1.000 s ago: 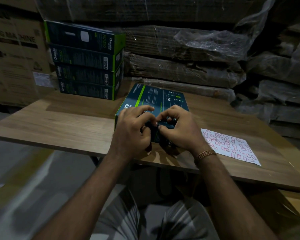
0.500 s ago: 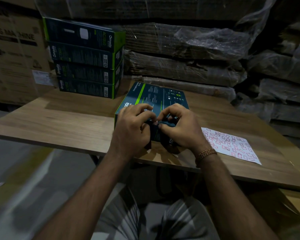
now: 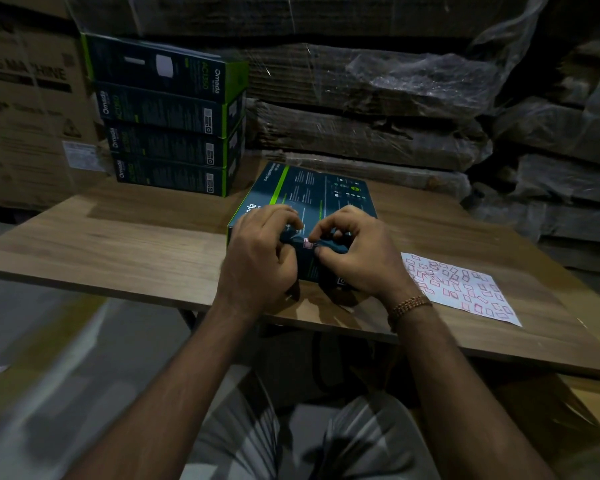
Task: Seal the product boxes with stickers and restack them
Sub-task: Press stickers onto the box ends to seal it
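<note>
Flat dark cardboard box (image 3: pixel 305 202) at near edge of wood-grain surface (image 3: pixel 118 237). Left hand (image 3: pixel 260 258) curled, gripping box edge; right hand (image 3: pixel 357 258) fingertips pinching small pink sticker (image 3: pixel 307 242) there.

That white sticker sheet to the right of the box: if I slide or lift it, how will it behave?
The sticker sheet lies flat and thin on the wooden table, so it probably flops when lifted by one corner. It looks light, likely to skid at a nudge. Its edge looks flush with the wood, so getting a finger under it may be fiddly.
</note>
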The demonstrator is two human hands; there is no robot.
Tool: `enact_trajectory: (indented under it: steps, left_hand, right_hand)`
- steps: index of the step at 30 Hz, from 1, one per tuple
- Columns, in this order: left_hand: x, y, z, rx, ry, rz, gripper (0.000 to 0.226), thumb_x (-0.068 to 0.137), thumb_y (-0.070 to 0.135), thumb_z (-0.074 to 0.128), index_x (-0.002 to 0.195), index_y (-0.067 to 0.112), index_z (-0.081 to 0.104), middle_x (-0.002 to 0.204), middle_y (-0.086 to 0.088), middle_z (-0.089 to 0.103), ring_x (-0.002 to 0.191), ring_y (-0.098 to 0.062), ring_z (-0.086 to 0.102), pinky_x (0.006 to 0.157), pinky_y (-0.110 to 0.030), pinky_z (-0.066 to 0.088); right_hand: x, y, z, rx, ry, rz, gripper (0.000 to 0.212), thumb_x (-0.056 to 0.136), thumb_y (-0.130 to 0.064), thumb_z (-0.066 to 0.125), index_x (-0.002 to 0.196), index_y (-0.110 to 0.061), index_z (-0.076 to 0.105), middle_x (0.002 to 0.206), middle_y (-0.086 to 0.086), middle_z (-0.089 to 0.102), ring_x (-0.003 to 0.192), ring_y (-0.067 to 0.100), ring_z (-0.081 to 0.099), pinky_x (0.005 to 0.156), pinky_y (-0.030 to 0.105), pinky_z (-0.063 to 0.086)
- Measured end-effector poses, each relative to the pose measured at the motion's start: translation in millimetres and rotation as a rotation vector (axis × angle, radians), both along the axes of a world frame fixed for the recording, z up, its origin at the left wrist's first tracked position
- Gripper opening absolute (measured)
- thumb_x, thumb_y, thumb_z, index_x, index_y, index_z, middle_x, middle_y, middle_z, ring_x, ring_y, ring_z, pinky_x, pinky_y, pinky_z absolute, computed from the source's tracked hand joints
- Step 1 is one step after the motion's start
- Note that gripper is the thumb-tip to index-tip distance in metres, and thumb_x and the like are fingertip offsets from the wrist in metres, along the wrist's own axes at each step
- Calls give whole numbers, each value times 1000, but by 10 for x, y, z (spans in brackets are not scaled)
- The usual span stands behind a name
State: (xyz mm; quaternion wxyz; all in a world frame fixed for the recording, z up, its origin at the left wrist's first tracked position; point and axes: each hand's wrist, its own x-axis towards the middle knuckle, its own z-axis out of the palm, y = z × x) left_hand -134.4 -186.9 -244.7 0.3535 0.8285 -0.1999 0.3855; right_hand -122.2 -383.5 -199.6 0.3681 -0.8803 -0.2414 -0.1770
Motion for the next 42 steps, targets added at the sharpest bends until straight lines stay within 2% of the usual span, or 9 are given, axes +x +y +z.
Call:
enact_trajectory:
  steps: [5, 10, 15, 20, 24, 31, 37, 42]
  left_hand:
    - [-8, -4, 10, 2, -12, 9, 38, 82, 6, 55, 117, 12, 67, 124, -5, 67, 121, -19, 60, 104, -52, 53]
    - [-6, -8, 6, 22, -23, 21, 39, 80, 5, 57, 117, 13, 66, 119, -4, 68, 114, -19, 60, 100, -50, 53]
    - [-3, -4, 3, 26, -8, 29, 39, 81, 8, 57, 119, 15, 65, 117, -2, 66, 111, -17, 58, 100, -48, 52]
    - [8, -4, -6, 35, -8, 31, 40, 81, 8, 60, 120, 15, 65, 115, -2, 66, 108, -18, 59, 98, -48, 51]
    - [-2, -7, -3, 40, -11, 28, 40, 81, 6, 61, 120, 14, 65, 114, -1, 66, 107, -18, 59, 100, -46, 50]
    - [-15, -20, 21, 31, -6, 39, 41, 79, 4, 62, 118, 14, 66, 111, -1, 66, 105, -18, 57, 98, -44, 49]
    - [-17, -17, 32, 44, -4, 44, 40, 77, 4, 62, 116, 14, 66, 108, -1, 65, 101, -20, 57, 96, -47, 49]
    - [-31, -21, 25, 39, -6, 43, 40, 79, 5, 63, 118, 14, 66, 109, -1, 65, 103, -18, 56, 97, -46, 49]
  right_hand:
    - [-12, 3, 27, 3, -29, -12, 20, 82, -17, 85, 96, -26, 75, 102, -7, 62, 93, 6, 59, 76, 10, 49]
    - [-7, 14, 2, -1, -48, -24, 20, 82, -19, 84, 97, -28, 75, 100, -13, 63, 92, 3, 58, 76, 8, 43]
    - [-9, 7, 5, 5, 20, 27, 18, 87, -19, 82, 98, -32, 76, 110, -11, 62, 105, 8, 60, 86, 26, 54]
    - [-10, 19, -1, -3, 29, 26, 17, 89, -22, 82, 101, -33, 76, 112, -10, 63, 109, 12, 62, 90, 34, 58]
    - [-20, 28, 21, -7, 62, 19, 18, 90, -23, 82, 104, -31, 75, 113, -11, 62, 108, 10, 60, 85, 29, 53]
    - [-26, 38, 39, -35, 69, 15, 20, 91, -20, 80, 106, -32, 74, 115, -10, 61, 110, 10, 59, 88, 28, 54]
    - [-23, 50, 32, -46, 62, -11, 24, 92, -19, 79, 114, -27, 74, 117, -11, 60, 107, 1, 57, 81, 14, 44]
    - [-41, 60, 24, -17, 52, -20, 24, 89, -17, 79, 110, -27, 75, 114, -11, 61, 104, 2, 57, 81, 15, 45]
